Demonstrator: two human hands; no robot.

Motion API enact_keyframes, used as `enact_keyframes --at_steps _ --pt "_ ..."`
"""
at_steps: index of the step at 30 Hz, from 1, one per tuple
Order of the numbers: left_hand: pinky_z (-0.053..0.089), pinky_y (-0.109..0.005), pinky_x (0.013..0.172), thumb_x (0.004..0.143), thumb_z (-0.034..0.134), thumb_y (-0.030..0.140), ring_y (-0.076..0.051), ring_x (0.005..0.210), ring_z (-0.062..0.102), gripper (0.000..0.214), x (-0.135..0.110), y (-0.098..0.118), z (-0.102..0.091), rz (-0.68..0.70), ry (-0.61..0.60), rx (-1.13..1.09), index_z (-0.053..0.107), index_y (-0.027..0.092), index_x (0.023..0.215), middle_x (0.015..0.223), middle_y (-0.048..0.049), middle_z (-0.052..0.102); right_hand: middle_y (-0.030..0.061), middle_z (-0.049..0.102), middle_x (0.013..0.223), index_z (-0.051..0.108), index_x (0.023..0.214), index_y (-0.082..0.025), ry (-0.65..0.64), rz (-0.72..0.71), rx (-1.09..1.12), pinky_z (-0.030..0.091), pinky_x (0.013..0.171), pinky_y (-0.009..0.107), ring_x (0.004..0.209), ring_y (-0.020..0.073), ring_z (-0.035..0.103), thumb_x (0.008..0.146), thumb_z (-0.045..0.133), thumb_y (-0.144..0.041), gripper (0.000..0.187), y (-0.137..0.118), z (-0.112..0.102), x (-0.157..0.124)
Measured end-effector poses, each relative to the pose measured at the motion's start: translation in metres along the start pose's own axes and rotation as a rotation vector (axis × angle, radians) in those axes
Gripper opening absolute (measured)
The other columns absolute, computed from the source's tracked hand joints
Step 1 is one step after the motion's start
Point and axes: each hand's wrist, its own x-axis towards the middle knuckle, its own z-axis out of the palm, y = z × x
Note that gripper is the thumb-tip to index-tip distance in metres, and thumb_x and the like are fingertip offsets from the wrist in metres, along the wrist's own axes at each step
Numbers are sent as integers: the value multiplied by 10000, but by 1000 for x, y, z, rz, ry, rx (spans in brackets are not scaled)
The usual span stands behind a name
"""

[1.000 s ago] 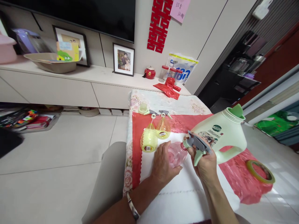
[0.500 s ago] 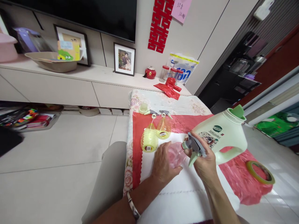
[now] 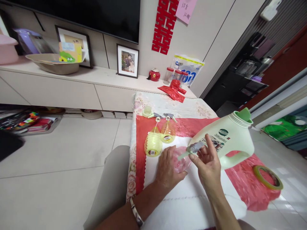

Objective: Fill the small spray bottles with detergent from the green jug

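Pink, see-through plastic makes up the spray bottle point(image 3: 182, 166), on the white cloth point(image 3: 184, 188) near the middle of the covered table point(image 3: 187, 107). The left hand point(image 3: 165, 166) is wrapped round its body, fingers behind and thumb in front, probably to stop it turning. At its neck is the right hand point(image 3: 206, 159), thumb against the trigger sprayer head point(image 3: 195, 147), forefinger raised, other fingers loosely curled; whether they grip, I cannot tell. Two yellow spray bottles point(image 3: 153, 145) sit together towards the table's left edge, seemingly to leave working room. Towards the right edge, just beyond the right hand, the pale green jug point(image 3: 236, 135) seems placed within easy reach.
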Motion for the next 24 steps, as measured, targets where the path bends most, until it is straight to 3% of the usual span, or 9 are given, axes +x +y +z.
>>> enact_keyframes --at_steps 3,7,11,16,20,24 --pt "501 -586 1013 507 840 186 -359 1179 582 970 0 -1 1 -5 15 -11 372 229 1356 1269 -127 574 -18 690 989 320 1546 -380 9 16 4 497 877 337 942 159 634 691 871 -242 1026 -3 4 -1" --pt "501 -591 1007 508 833 193 -367 1168 588 969 0 -1 1 -17 21 -10 366 247 1355 1261 -119 566 17 731 1032 154 1594 -371 -69 73 94 479 946 409 988 193 664 776 803 -300 1047 -10 6 -5" --pt "494 -596 1006 510 828 166 -368 1169 581 950 1 1 -1 -7 2 -4 374 227 1342 1256 -128 568 -2 751 983 175 1588 -378 -9 101 114 498 936 410 961 196 690 731 840 -285 1089 -9 7 -5" --pt "470 -585 1031 497 853 165 -363 1197 561 1001 0 0 -2 0 -4 -22 346 214 1359 1281 -135 555 43 707 1218 216 1576 -396 20 92 79 524 912 381 1023 204 691 631 901 -225 1179 -4 6 -1" --pt "470 -574 1030 483 863 156 -362 1194 558 1008 0 0 -1 -14 -8 -19 350 201 1350 1280 -141 551 49 675 1322 162 1570 -467 -71 115 119 514 956 439 1116 232 680 734 838 -263 1094 -8 5 -5" --pt "465 -574 1039 490 855 157 -360 1201 556 1001 0 0 0 -25 -5 -17 352 219 1352 1284 -131 551 59 714 1239 169 1580 -430 -50 106 134 490 986 474 1060 225 695 780 803 -244 1038 -7 6 -6"
